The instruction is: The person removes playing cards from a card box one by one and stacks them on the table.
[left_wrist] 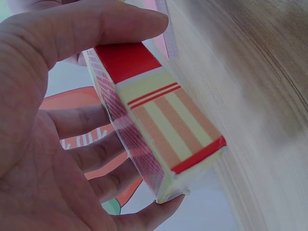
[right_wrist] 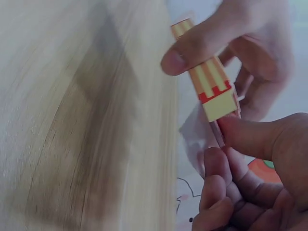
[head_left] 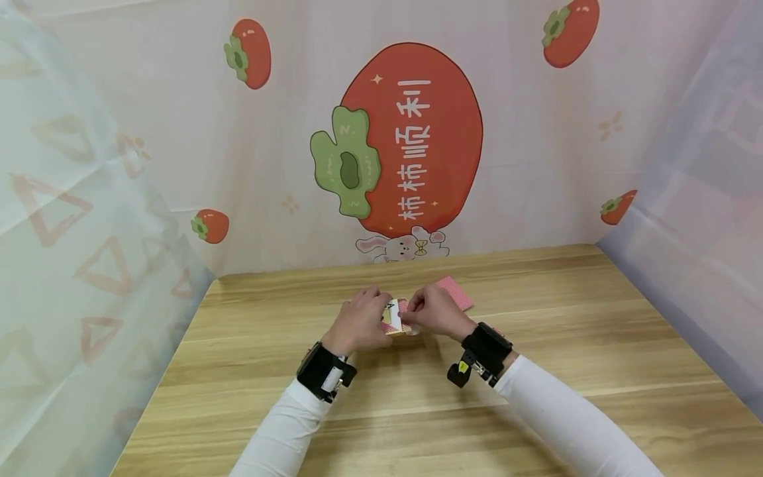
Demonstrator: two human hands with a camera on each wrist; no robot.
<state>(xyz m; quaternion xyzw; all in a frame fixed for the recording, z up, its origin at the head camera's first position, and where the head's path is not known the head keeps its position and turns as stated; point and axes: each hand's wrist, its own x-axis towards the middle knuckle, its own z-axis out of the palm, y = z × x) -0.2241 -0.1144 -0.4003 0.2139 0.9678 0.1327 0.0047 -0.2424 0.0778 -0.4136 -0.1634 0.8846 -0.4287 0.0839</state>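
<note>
A small cream and red striped card box (head_left: 392, 317) is held just above the wooden table (head_left: 536, 371) at its middle. My left hand (head_left: 365, 317) grips the box, thumb on one side and fingers on the other. In the left wrist view the box (left_wrist: 161, 127) lies across the left hand's fingers (left_wrist: 91, 159). My right hand (head_left: 430, 311) meets the box's end. In the right wrist view the right hand's thumb and fingertips (right_wrist: 219, 166) pinch a thin clear film (right_wrist: 192, 137) at the end of the box (right_wrist: 211, 84).
A red-backed card or flat packet (head_left: 457, 293) lies on the table just behind my right hand. A curtain with a persimmon print (head_left: 411, 139) closes the back, and sheer curtains hang at both sides. Both wrists wear black bands.
</note>
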